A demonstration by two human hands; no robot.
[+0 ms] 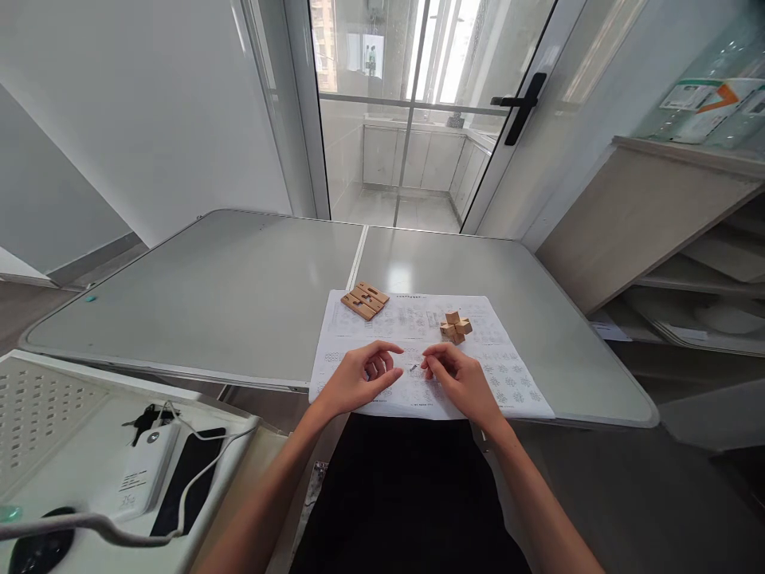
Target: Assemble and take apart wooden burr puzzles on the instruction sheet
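Facing a glass door, the grey table bears printed paper

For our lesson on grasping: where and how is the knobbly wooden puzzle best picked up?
Probably pinch the wooden puzzle by opposite outer block ends, from above: they jut out sideways, and nothing covers its top. The right hand is nearest, just this side.

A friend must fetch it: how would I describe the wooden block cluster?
On the grey table, find the white printed paper. On it, beyond the right hand, sits a pale wooden block cluster, jutting several ways, unlike the flat, browner wooden board to its left.
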